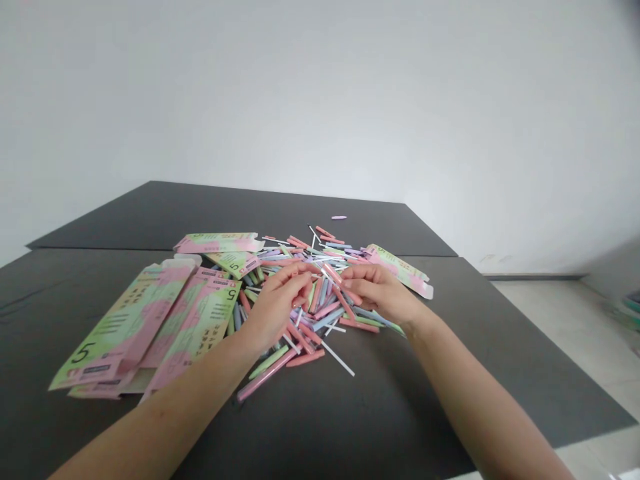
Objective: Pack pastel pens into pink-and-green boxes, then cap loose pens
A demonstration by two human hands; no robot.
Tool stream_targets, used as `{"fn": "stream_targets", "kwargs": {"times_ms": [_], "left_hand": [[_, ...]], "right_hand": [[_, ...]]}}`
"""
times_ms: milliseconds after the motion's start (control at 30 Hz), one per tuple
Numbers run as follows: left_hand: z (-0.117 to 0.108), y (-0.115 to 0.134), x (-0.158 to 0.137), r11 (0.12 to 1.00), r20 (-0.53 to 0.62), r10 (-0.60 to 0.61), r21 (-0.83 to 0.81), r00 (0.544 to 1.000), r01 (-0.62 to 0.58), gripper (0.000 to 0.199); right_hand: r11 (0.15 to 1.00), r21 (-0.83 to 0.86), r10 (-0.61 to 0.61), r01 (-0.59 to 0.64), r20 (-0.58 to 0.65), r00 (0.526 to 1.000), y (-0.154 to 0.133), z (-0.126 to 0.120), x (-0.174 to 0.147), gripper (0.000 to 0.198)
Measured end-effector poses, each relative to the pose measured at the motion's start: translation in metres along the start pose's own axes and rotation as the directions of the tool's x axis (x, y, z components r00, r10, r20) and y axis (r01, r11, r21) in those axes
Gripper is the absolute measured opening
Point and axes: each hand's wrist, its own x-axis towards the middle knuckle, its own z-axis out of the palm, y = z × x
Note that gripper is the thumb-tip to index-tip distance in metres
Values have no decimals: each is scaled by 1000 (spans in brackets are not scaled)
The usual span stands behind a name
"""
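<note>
You had both hands over the middle of the dark tabletop (520, 360), working above a loose pile of pens (325, 310) in pink, green, blue and purple, with thin white rods mixed in. Your right hand (385, 293) was at the pile's right side, its thumb and fingers pinching a pink pen (333, 273) that slanted across the space between your hands. Your left hand (280, 300) was at the pile's left side, fingers curled and thumb drawn in against them; whether they gripped anything, I could not tell. Toward the tabletop's left edge you had overlapping printed cartons (120, 320), pink and green, marked with a large 5, their nearer part reaching behind your left forearm. Another carton (217, 242) lay beyond them, beside the pile and toward the far edge. On the side toward the right edge, a further carton (397, 267) sat slantwise just past your right hand, touching the pens. A white rod (339, 359) and a long pink tube (269, 375) stuck out from the pile toward the near edge. One lone purple pen (339, 217) lay well apart from the rest, near the far edge, with a pale wall (320, 100) behind.
</note>
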Motion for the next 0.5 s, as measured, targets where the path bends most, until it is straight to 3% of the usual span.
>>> {"fn": "stream_targets", "kwargs": {"times_ms": [100, 233, 400, 500], "left_hand": [[-4, 2, 2, 1000, 24, 25, 11, 999, -25, 18], [-7, 10, 2, 999, 53, 36, -16, 998, -35, 23], [-3, 24, -4, 998, 199, 45, 27, 979, -52, 28], [-2, 19, -2, 996, 201, 18, 78, 980, -34, 20]], "right_hand": [[969, 246, -10, 4, 21, 1000, 2, 6, 8, 24], [937, 348, -41, 30, 24, 999, 8, 8, 12, 23], [973, 224, -59, 47, 48, 997, 10, 7, 13, 26], [995, 88, -56, 53, 37, 998, 17, 8, 15, 31]]}}
